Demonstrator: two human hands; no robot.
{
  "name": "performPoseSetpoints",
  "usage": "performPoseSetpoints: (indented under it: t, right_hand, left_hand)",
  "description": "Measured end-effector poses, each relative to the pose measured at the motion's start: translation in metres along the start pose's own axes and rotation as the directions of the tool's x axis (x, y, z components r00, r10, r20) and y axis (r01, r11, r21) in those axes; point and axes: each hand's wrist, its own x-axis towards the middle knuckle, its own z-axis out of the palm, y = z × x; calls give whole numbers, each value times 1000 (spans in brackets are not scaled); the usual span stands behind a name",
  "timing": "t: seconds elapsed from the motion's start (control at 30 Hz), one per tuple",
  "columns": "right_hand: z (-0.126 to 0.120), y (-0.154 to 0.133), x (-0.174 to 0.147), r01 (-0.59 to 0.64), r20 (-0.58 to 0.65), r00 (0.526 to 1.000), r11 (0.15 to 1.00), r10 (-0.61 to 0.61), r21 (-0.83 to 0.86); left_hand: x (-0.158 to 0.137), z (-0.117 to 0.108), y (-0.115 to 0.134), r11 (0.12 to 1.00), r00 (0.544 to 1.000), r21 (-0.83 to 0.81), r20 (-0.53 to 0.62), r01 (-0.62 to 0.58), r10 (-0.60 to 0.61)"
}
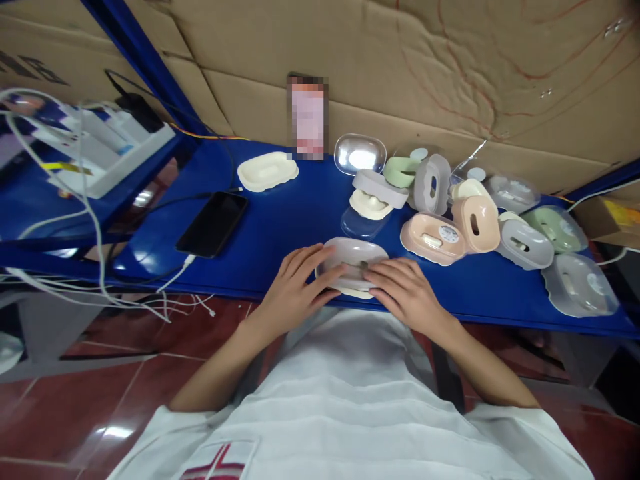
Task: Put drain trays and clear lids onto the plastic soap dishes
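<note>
A pale grey oval plastic soap dish (351,252) with a cream base rests at the table's front edge, straight before me. My left hand (303,280) holds its left side, fingers reaching over the rim. On the right side my right hand (403,290) grips it, fingertips over the slot in the middle. Just behind it lies a clear lid (363,225). Above that lid, a grey tray piece (380,190) sits on a cream base (369,205). Farther left is another cream base (268,171).
Peach soap dishes (433,238), a green tray piece (400,171) and lidded dishes (580,285) crowd the right. A clear lid (360,155) stands behind. One phone (213,223) lies left with a cable; another phone (307,117) leans on the cardboard. White cables (100,233) hang left.
</note>
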Motion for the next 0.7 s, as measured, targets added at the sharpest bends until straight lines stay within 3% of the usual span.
performPoseSetpoints:
  t: [0.1,0.37,0.53,0.7]
  right_hand:
    - [6,-9,1,46,44,998,998,-44,-44]
    - [15,-12,-2,71,-7,997,994,-71,-80]
    - [-3,15,14,20,38,999,999,-21,32]
    - [-4,42,41,-40,148,988,997,50,-73]
  left_hand:
    - [0,0,-6,996,999,-77,28,-39,42]
    - [1,3,-8,991,995,-94,30,-94,97]
    - [3,0,-7,990,995,-112,51,-83,89]
    - [2,-9,-2,988,996,-140,43,-69,76]
